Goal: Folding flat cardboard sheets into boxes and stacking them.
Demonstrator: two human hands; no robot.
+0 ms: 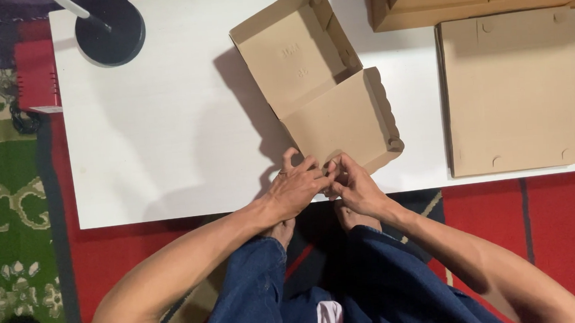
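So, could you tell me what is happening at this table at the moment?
A person seated at a white table has both hands on a half-folded brown cardboard box. The left hand and right hand meet at its near corner, pinching the edge of a flap. The box lies open, its lid up. A stack of flat cardboard blanks lies to the right, and a round black lamp base stands at the far left.
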